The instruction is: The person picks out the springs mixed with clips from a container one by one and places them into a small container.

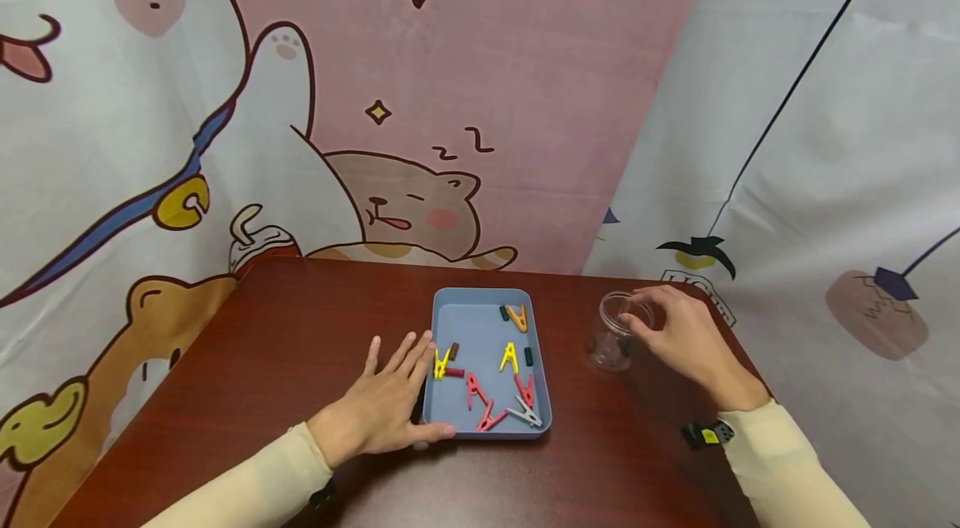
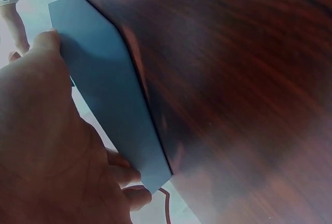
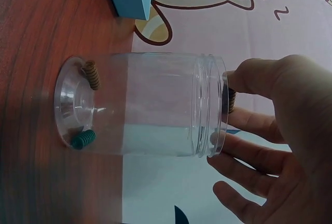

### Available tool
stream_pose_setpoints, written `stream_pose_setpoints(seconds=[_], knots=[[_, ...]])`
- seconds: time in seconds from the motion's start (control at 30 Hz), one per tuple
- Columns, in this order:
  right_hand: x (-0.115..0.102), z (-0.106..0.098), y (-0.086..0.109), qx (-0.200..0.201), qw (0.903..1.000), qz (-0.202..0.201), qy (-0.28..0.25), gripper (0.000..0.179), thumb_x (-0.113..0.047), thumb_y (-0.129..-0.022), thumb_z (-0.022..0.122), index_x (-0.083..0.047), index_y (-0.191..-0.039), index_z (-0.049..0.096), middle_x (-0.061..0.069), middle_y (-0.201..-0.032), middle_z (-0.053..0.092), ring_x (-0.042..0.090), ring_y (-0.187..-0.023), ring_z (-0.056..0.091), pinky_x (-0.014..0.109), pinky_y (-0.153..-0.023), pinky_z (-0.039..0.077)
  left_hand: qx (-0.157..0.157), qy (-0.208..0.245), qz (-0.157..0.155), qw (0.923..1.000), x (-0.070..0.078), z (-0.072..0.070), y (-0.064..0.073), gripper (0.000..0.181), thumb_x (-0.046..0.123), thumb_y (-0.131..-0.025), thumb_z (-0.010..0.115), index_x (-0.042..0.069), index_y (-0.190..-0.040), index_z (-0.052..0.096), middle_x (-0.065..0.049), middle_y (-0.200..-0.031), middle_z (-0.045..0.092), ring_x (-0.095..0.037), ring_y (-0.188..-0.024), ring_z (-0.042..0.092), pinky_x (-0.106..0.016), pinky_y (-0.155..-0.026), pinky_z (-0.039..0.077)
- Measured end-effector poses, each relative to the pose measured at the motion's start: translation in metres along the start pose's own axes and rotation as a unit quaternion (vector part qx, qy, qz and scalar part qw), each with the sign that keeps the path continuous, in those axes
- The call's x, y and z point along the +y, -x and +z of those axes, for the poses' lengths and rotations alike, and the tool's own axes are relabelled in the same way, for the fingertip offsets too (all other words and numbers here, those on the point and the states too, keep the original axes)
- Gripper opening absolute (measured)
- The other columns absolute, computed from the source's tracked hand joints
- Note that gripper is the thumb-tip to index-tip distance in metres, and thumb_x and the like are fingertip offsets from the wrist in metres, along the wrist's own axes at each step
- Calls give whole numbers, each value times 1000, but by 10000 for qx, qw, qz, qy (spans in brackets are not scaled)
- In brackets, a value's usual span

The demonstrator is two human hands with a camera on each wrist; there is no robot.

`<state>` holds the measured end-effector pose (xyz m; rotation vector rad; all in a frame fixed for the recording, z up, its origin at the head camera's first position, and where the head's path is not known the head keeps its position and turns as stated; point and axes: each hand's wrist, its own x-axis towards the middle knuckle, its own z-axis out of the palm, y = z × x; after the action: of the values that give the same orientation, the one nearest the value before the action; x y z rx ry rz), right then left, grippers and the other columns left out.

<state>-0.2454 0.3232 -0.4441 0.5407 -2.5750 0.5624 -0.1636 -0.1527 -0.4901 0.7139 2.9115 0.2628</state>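
My right hand (image 1: 678, 336) is at the mouth of a clear plastic jar (image 1: 606, 349), pinching a brown coil spring (image 3: 232, 100) between thumb and finger. Inside the jar, at its base, lie another brown spring (image 3: 91, 74) and a green spring (image 3: 84, 139). My left hand (image 1: 378, 403) rests against the left side of a blue-grey tray (image 1: 491, 433), its fingers straight and spread. The tray holds a red spring (image 1: 454, 372), a brown spring (image 1: 454, 351), dark green springs (image 1: 528, 356), and several small spring clamps, including a yellow clamp (image 1: 509, 357) and a grey clamp (image 1: 527, 413).
Everything stands on a dark red-brown wooden table (image 1: 322, 328). A cartoon-printed cloth (image 1: 540, 95) hangs behind the table and along its sides. The jar stands to the right of the tray, with a gap between them.
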Motion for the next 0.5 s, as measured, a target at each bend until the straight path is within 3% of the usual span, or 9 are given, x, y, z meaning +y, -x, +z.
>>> stream_pose_setpoints(seconds=[0.5], knots=[[0, -1, 0, -180, 9998, 65, -14, 38, -22, -97, 96, -2, -127, 84, 23, -129, 84, 47, -119, 79, 71, -98, 64, -11, 26, -23, 10000, -1, 1, 0, 131, 95, -98, 61, 3, -185, 26, -16, -197, 18, -43, -184, 20, -85, -141, 7]])
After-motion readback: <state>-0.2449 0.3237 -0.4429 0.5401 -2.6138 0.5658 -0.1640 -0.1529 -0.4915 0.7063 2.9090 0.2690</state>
